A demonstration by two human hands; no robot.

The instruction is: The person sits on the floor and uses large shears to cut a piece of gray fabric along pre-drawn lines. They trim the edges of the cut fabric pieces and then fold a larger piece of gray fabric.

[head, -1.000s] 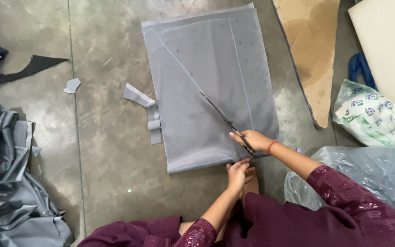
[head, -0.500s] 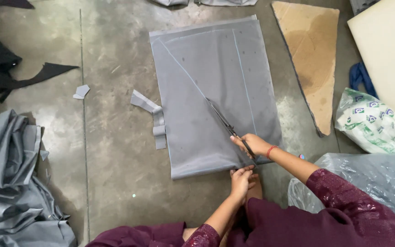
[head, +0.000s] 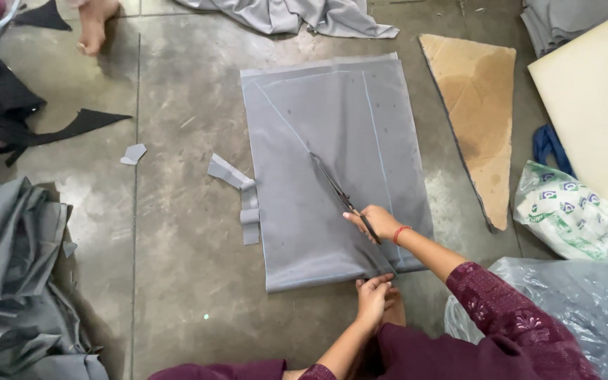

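grey fabric panel (head: pixel 332 176) lies flat on the concrete floor (head: pixel 177 232), its long axis running away from the seated person. the right hand (head: pixel 378 222) is closed around long scissors (head: pixel 339 193), blades angled up-left along a chalked diagonal. the left hand (head: pixel 374 295), fingers curled, pins the panel's near edge. offcut strips (head: pixel 241 193) lie just left.

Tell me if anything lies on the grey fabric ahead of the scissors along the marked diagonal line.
Nothing visible does. The scissors in the right hand point up the diagonal chalk line on the grey fabric, and that stretch is bare. The grey offcuts lie off the fabric's left edge; the left hand rests at its near edge.
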